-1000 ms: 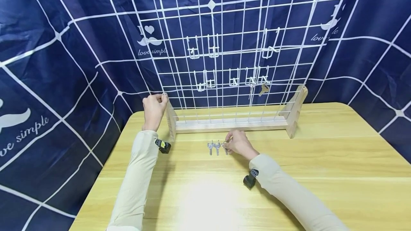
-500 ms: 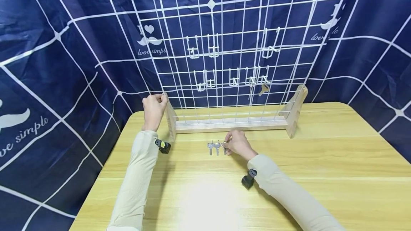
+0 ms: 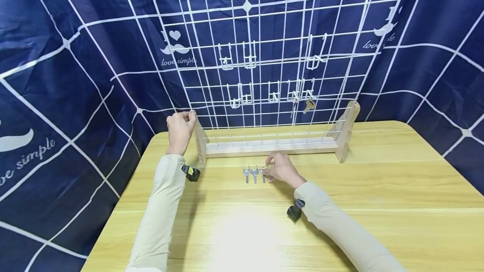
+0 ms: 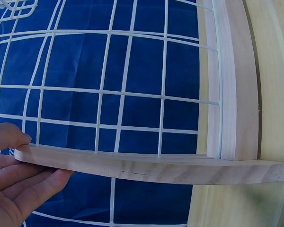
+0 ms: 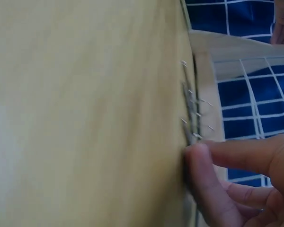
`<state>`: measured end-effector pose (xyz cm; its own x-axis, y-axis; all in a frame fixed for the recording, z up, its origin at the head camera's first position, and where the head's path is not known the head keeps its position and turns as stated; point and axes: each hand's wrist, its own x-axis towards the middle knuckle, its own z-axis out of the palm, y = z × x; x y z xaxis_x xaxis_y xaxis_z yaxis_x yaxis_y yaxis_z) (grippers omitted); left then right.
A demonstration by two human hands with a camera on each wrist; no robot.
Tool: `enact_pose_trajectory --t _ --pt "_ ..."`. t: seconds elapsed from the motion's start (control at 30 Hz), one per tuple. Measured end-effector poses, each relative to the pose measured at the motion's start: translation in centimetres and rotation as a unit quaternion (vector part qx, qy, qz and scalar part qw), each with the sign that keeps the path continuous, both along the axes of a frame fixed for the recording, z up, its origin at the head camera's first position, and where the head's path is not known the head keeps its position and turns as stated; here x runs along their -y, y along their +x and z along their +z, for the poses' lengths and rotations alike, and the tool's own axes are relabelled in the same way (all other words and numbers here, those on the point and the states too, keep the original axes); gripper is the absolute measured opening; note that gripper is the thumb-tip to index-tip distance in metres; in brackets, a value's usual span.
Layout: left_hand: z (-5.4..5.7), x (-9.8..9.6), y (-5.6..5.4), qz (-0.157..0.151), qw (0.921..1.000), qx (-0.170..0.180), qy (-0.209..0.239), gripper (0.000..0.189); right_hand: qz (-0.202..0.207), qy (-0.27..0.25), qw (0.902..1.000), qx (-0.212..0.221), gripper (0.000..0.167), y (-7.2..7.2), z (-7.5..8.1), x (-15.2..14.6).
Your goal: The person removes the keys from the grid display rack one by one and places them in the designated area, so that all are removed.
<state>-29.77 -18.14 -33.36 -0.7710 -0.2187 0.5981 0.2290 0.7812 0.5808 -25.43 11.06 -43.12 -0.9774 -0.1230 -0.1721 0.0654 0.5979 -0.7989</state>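
Near the table's middle, my right hand (image 3: 281, 169) pinches the rightmost key (image 3: 264, 178) of a short row between thumb and index finger. Two silver keys with rings, a left one (image 3: 247, 174) and a middle one (image 3: 255, 175), lie beside it. The right wrist view, partly blurred, has the thumb (image 5: 203, 165) over that key, its rings standing up. At the rack's left end, my left hand (image 3: 180, 131) grips the tip of the wooden side support (image 4: 132, 168), thumb above and fingers below.
A white wire grid rack (image 3: 261, 60) stands on a wooden base (image 3: 270, 148) at the table's back. Several wire hooks (image 3: 250, 60) hang on it. A brass-coloured key (image 3: 309, 105) and a darker key (image 3: 293, 109) hang from lower right hooks. Dark blue curtain (image 3: 94, 146) surrounds the table (image 3: 397, 188).
The rightmost key has straightened slightly to line up with the other two, my right hand still on it. My left hand keeps its place on the support. The head view has shifted a little.
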Motion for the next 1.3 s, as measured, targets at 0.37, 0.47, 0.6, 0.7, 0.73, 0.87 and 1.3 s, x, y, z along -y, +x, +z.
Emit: enact_pose_trajectory --t 0.37,0.47,0.6,0.7,0.73,0.87,1.3 --pt "0.0 0.0 0.1 0.006 1.0 0.0 -0.005 0.024 -0.026 0.001 0.9915 -0.127 0.037 -0.2 5.7 -4.5" --pt "0.0 0.1 0.1 0.006 1.0 0.005 -0.005 0.024 -0.037 -0.011 0.9826 -0.182 0.036 -0.2 7.1 -5.1" --pt "0.0 0.0 0.1 0.003 0.9999 0.012 -0.001 0.024 -0.058 -0.023 0.9671 -0.247 0.033 -0.4 8.8 -5.6" --pt "0.1 -0.1 0.1 0.002 0.9999 0.012 0.001 0.023 -0.068 -0.038 0.9581 -0.276 0.035 -0.6 9.9 -5.9" --pt "0.1 -0.1 0.2 0.002 0.9999 0.012 0.001 0.023 -0.069 -0.046 0.9567 -0.279 0.036 -0.7 10.2 -5.9" --pt "0.1 -0.1 0.2 0.003 0.9999 0.013 0.0 0.023 -0.059 -0.104 0.9493 -0.291 0.04 -1.0 10.9 -5.8" --pt "0.2 -0.1 0.2 0.003 0.9999 0.01 0.001 0.024 -0.044 -0.295 0.9091 -0.291 0.036 -1.4 11.6 -5.3"
